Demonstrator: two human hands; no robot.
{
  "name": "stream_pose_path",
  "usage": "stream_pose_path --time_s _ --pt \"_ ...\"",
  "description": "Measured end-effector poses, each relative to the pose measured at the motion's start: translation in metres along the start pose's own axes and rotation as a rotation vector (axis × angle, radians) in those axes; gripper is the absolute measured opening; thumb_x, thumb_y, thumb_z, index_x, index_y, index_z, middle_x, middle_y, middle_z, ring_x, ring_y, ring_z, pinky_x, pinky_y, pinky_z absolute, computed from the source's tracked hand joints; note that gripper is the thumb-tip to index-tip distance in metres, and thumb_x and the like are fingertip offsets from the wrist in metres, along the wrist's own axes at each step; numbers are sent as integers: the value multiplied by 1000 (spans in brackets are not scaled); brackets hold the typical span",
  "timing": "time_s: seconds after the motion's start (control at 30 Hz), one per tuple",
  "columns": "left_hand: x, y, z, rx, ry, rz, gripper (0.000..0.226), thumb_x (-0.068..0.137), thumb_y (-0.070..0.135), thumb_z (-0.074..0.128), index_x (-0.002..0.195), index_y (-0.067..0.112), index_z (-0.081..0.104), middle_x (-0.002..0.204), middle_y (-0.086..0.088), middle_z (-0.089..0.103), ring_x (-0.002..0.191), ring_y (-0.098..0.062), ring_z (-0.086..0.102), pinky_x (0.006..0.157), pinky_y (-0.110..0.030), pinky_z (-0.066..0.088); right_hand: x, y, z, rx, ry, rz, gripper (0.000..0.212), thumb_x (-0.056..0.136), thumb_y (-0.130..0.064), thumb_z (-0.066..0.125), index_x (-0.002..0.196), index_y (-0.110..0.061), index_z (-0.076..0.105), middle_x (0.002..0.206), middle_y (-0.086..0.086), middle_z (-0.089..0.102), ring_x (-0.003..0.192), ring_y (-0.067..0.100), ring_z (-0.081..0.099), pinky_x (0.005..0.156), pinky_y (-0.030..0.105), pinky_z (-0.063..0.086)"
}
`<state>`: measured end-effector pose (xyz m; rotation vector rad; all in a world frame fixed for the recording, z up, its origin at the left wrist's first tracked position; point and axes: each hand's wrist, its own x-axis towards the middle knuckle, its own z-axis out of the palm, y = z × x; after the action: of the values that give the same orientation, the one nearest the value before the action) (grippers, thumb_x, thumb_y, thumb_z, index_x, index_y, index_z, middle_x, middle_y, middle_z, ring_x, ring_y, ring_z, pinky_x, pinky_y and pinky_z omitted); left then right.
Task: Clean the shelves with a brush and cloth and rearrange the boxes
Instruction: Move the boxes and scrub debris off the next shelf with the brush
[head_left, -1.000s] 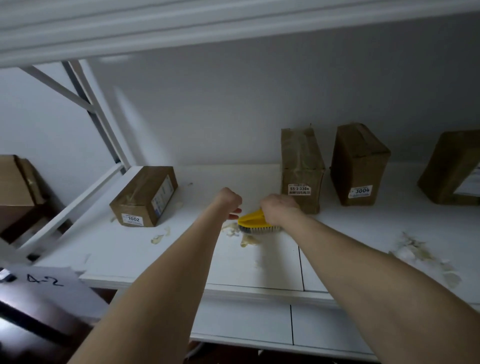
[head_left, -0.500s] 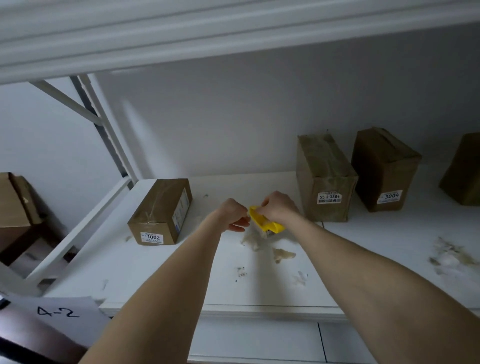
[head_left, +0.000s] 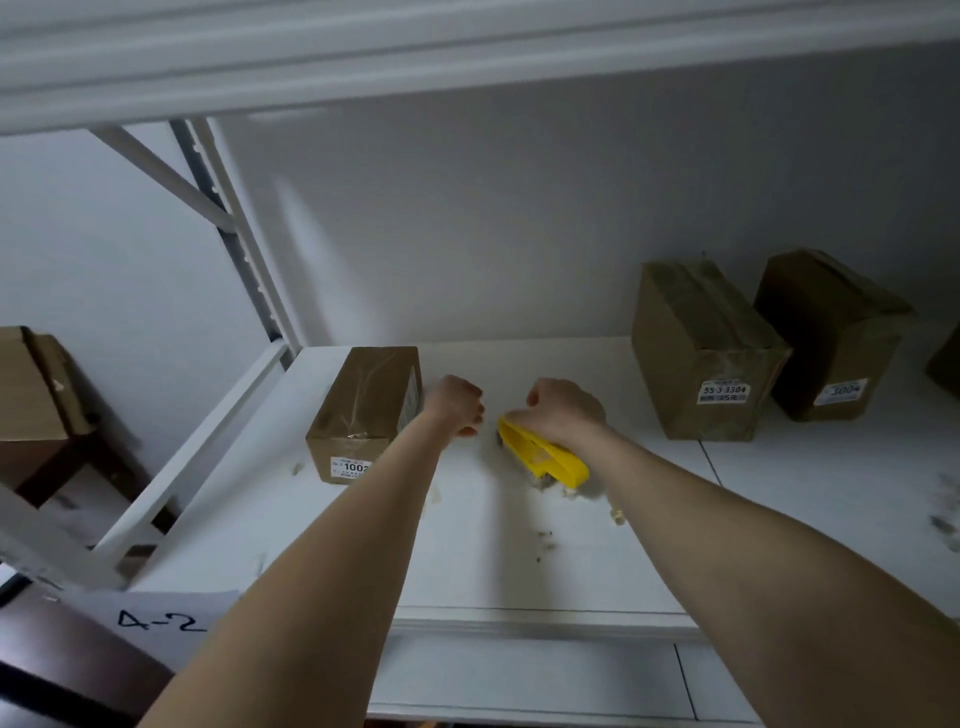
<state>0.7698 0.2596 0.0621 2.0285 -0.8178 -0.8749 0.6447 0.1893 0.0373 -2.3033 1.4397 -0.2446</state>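
Fingers (head_left: 540, 400) of the right hand (head_left: 563, 413) wrap the yellow brush (head_left: 545, 457) at frame centre, bristles down on the shelf (head_left: 519, 571) — likely angled to drag crumbs (head_left: 545, 540) forward. The left hand (head_left: 457, 402) is fisted beside the box (head_left: 363, 405), apparently empty — clear of the sweep.

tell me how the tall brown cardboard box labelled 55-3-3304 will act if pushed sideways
The tall brown cardboard box labelled 55-3-3304 stands on end, so a high push may tip it. Pushed low, it probably slides on the smooth white shelf. Its crisp edges suggest it stays stiff.
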Motion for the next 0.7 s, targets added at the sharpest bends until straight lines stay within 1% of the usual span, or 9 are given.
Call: stream_pose_path --time_s 0.07,0.1,0.17,0.23,0.33,0.47,0.57,0.63,0.7 --pt "6 -5 -21 163 210 103 35 94 4 39 124 4 57 118 -18 61 106 -33 60 90 -39 52 2 -22 -3 41 39 -35 35 79 -47 60 102 -22 68 112 5 66 104 27 62 75 27 43" --pt "7 -10 -33 252 318 122 35 92 8 40 123 4 56 125 -18 57 114 -35 54 97 -41 47 3 -36 0 81 6 -61 30 82 -42 61 98 -18 70 110 8 68 104 27 63 75 26 43" --pt "9 -20 -56 354 487 93 38 91 18 40 125 3 52 128 -20 51 119 -37 47 100 -44 42 2 -64 10 171 -102 -125 20 85 -31 59 85 -14 69 102 13 70 96 28 65 70 23 42" --pt "10 -31 -76 382 565 16 45 93 25 41 133 3 41 133 -20 43 124 -37 39 101 -45 36 0 -88 26 254 -214 -144 18 86 -28 57 75 -14 60 86 15 68 75 25 65 62 23 45" --pt "13 -51 -98 384 559 -144 52 96 35 43 138 6 34 138 -19 38 127 -35 36 103 -45 33 -1 -113 47 380 -326 -66 24 88 -29 61 76 -11 52 66 6 57 46 17 57 40 17 45" --pt "23 -74 -111 322 483 -231 44 95 27 41 130 2 44 130 -20 49 120 -35 47 104 -42 39 -2 -132 60 588 -447 104 35 91 -39 61 108 -11 51 79 5 56 50 21 59 35 21 48" --pt "23 -77 -112 245 383 -190 36 92 22 43 117 -1 56 117 -20 60 110 -35 56 99 -41 46 -4 -142 67 662 -472 132 44 86 -46 65 110 -11 57 88 6 65 52 22 63 41 26 54" --pt "24 -68 -111 179 377 -184 37 90 22 46 115 -2 56 115 -21 61 109 -35 56 96 -42 48 -1 -145 64 706 -377 115 43 82 -48 68 102 -10 63 79 5 67 59 23 67 54 32 60" --pt "27 -50 -105 130 372 -152 39 91 24 48 118 -2 55 117 -21 60 112 -36 55 96 -42 48 6 -142 53 755 -263 85 46 82 -48 67 106 -10 64 85 7 70 68 24 70 63 36 61"
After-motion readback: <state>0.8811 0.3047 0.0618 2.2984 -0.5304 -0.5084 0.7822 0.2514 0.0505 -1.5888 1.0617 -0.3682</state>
